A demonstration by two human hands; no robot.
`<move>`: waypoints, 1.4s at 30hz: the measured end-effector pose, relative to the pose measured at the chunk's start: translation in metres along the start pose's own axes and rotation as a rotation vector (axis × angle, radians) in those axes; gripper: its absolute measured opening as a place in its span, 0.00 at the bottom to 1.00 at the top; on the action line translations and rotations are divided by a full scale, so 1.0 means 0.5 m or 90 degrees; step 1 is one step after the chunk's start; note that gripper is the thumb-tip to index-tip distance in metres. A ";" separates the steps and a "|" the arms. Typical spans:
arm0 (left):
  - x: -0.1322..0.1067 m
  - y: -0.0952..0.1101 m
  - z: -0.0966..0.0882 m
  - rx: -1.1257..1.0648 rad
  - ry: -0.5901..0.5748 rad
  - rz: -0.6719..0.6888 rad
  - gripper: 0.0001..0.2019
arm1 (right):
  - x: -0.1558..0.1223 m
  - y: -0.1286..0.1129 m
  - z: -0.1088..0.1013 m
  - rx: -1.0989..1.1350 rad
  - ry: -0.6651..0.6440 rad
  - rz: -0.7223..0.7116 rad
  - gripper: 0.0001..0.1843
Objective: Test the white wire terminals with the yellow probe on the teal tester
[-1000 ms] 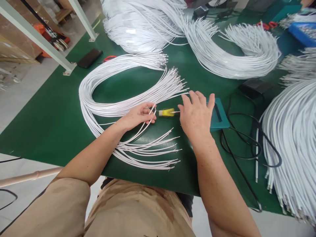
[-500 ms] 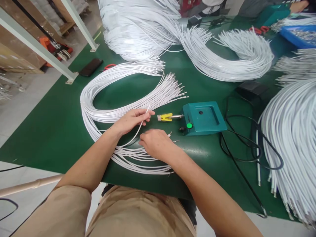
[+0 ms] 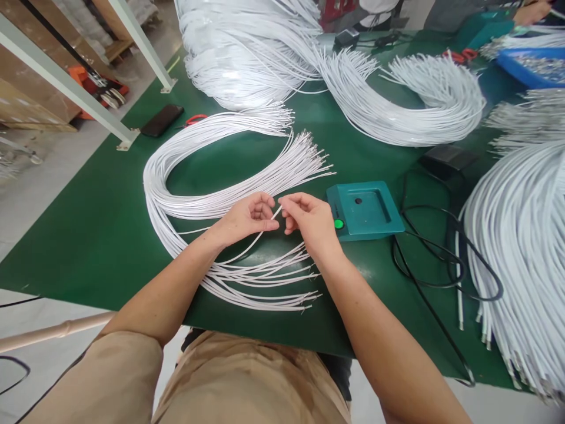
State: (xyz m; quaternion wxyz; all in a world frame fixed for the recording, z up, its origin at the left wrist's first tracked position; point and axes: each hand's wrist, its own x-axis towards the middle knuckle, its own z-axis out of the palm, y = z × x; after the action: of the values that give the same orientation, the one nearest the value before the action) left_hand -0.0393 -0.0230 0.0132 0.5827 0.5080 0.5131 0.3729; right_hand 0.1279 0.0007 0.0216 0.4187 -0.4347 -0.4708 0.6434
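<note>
My left hand (image 3: pixel 247 217) and my right hand (image 3: pixel 309 218) meet over the green table (image 3: pixel 97 218), both pinching the tip of one thin white wire (image 3: pixel 253 240). That wire runs back toward a small fan of loose white wires (image 3: pixel 265 282) near the front edge. A large looped bundle of white wires (image 3: pixel 176 176) lies behind my left hand. Just right of my right hand sits a teal box (image 3: pixel 366 209) with a green button (image 3: pixel 339 224).
Big heaps of white wires fill the far side (image 3: pixel 247 53), the middle back (image 3: pixel 424 112) and the right edge (image 3: pixel 521 247). Black cables (image 3: pixel 441 259) curl right of the teal box. A black phone (image 3: pixel 162 119) and red scissors (image 3: pixel 194 119) lie far left.
My right hand came off the teal box, dipped to the loose wires near the front, then rose to join my left hand on the wire tip. It now covers the yellow-handled probe.
</note>
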 end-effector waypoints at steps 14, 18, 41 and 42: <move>-0.002 0.005 0.010 0.025 0.026 0.019 0.17 | -0.001 0.007 0.009 0.043 0.028 -0.016 0.14; -0.001 0.008 0.016 0.000 0.056 0.041 0.15 | 0.001 0.006 0.007 0.117 -0.019 0.033 0.12; -0.004 0.006 0.007 0.029 -0.002 0.094 0.12 | 0.000 -0.005 -0.004 0.254 -0.154 0.148 0.15; -0.004 0.005 0.006 0.026 0.004 0.091 0.12 | 0.000 -0.004 -0.003 0.250 -0.137 0.138 0.14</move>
State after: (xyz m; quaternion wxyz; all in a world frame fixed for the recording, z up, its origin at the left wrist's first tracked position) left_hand -0.0368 -0.0250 0.0160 0.5427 0.5538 0.4847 0.4047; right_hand 0.1296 0.0012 0.0233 0.3714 -0.3221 -0.3294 0.8061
